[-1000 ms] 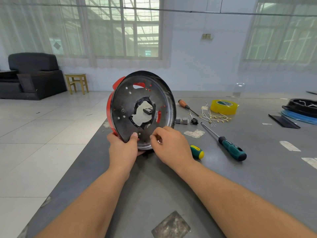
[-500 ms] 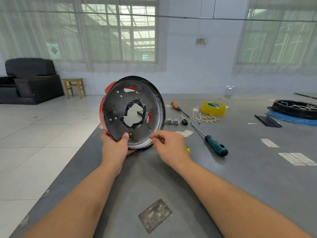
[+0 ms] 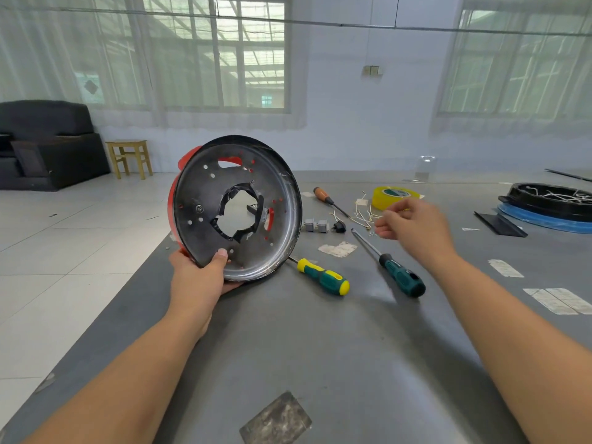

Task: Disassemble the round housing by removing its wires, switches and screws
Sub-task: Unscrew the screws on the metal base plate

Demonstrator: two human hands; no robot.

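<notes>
Round housing (image 3: 235, 208) stands on its edge at the near left of the counter (image 3: 320, 347), open face toward me, red shell behind the dark metal plate. My left grip (image 3: 200, 277) clamps its lower rim, thumb pressed on the plate face, fingers curled under the bottom edge. That hold is what keeps it upright, so I judge it best to keep the rim bearing on the counter and not let it roll while my other hand is away.

My right grip (image 3: 413, 224) hangs above the pile of removed wires (image 3: 365, 217), fingers loosely curled with the fingertips drawn together. It is blurred, and I cannot tell whether a small screw sits pinched between them. If one does, I should drop it low, right among the loose parts, so it doesn't bounce off across the counter.

Just beside the housing lie two small grey switches (image 3: 315, 225) and a black plug (image 3: 339, 226). The short green-and-yellow screwdriver (image 3: 322, 275) lies nearest the housing's lower edge; the long green-handled screwdriver (image 3: 389, 262) lies under my right forearm, and the orange-handled one (image 3: 330, 201) sits further back near the yellow tape roll (image 3: 395, 197).

For the next screw I would probably take the short driver, being closest, and seat its tip squarely before turning.
</notes>
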